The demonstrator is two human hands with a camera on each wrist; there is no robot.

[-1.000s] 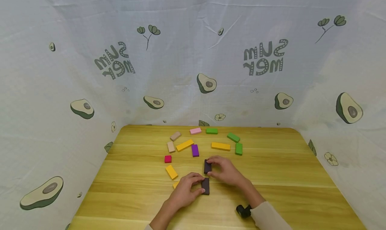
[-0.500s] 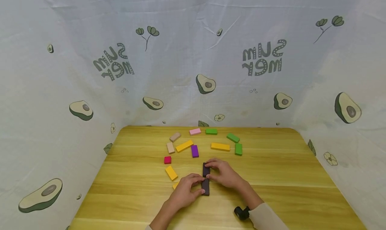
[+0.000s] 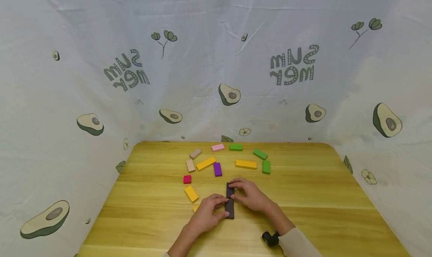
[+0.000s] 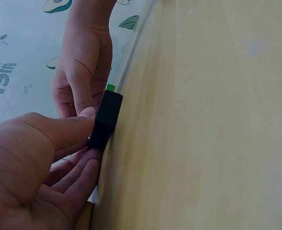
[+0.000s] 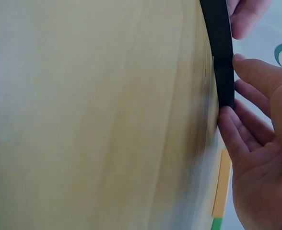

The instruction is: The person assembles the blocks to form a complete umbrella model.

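Two black rectangular blocks lie end to end on the wooden table (image 3: 141,208), forming one straight line that points away from me. My left hand (image 3: 208,213) pinches the nearer black block (image 3: 230,209) between its thumb and fingers. The farther black block (image 3: 230,190) is pinched by my right hand (image 3: 250,195), thumb at its near end and fingertips at its far end. In the left wrist view the nearer black block (image 4: 109,108) shows at the thumb tip. In the right wrist view both dark blocks meet in a slightly bent line.
A purple block (image 3: 218,169) and two long orange blocks lie beyond my hands. Farther back is an arc of tan, pink (image 3: 218,147) and green (image 3: 266,167) blocks. A red block (image 3: 187,179) and yellow blocks (image 3: 191,193) are at left. Printed cloth (image 3: 202,62) surrounds the table.
My right hand has brought the farther black block toward me and slightly left, closing the gap to the nearer one. My left hand and its block have stayed in place.
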